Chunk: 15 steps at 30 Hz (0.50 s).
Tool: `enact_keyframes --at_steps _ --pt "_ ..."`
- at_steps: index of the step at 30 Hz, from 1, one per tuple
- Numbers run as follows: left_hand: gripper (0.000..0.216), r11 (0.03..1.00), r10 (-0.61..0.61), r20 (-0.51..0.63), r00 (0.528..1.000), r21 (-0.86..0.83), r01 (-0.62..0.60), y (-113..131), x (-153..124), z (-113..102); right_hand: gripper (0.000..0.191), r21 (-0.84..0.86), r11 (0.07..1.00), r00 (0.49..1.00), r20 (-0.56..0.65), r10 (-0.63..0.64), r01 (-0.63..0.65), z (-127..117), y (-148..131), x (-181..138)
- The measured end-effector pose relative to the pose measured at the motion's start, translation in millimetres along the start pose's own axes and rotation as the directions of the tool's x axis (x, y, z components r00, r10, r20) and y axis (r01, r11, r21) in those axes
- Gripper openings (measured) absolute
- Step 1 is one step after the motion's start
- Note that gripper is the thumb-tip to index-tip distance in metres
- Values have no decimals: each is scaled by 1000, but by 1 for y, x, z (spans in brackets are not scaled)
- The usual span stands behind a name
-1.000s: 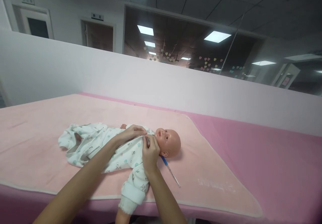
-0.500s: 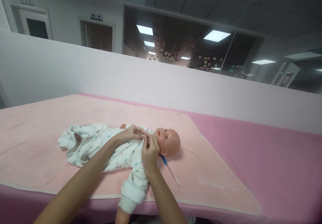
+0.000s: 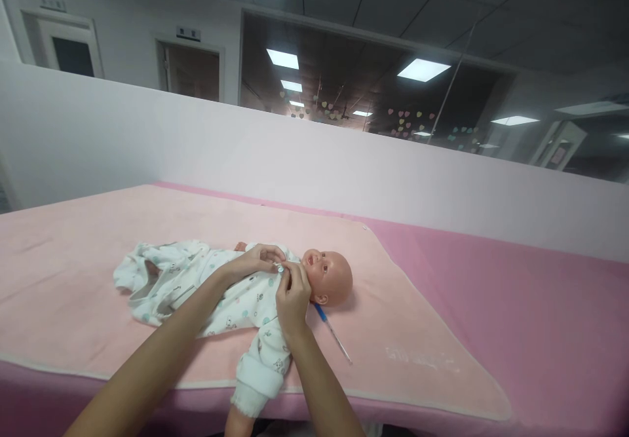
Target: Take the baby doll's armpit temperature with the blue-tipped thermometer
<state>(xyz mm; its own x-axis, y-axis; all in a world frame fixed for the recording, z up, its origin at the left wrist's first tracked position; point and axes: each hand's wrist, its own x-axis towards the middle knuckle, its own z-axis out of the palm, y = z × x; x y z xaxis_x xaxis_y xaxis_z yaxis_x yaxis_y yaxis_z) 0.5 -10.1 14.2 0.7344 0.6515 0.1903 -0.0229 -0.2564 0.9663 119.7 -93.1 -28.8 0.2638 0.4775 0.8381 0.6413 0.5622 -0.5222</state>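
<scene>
A baby doll [image 3: 330, 278] lies on its back, its head to the right, dressed in a white baby romper [image 3: 246, 301] with small printed figures. At the chest, just below the doll's chin, my left hand [image 3: 258, 260] pinches the front edge of the romper. Close against it, my right hand [image 3: 293, 293] grips the same edge near the neck with bent fingers. A bit of white cloth with a small pale spot shows between the fingertips; whether it is a snap I cannot tell. The doll's sleeved arm hangs over the front edge.
A thin blue-and-clear stick [image 3: 334, 335], like a thermometer, lies beside the doll's head. Beneath is a peach-coloured mat [image 3: 407, 319] on a pink table cover [image 3: 555, 312]. A white partition [image 3: 295, 162] rises behind.
My fingertips have shifted slightly at the romper's front edge, and a small pale spot now shows between them. The doll and the stick stay where they were.
</scene>
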Motion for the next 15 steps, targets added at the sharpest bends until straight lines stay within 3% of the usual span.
enact_keyframes --at_steps 15 --pt "23 993 -39 -34 999 -109 35 3 -2 3 23 31 999 1000 13 -22 21 -1 -1 0"
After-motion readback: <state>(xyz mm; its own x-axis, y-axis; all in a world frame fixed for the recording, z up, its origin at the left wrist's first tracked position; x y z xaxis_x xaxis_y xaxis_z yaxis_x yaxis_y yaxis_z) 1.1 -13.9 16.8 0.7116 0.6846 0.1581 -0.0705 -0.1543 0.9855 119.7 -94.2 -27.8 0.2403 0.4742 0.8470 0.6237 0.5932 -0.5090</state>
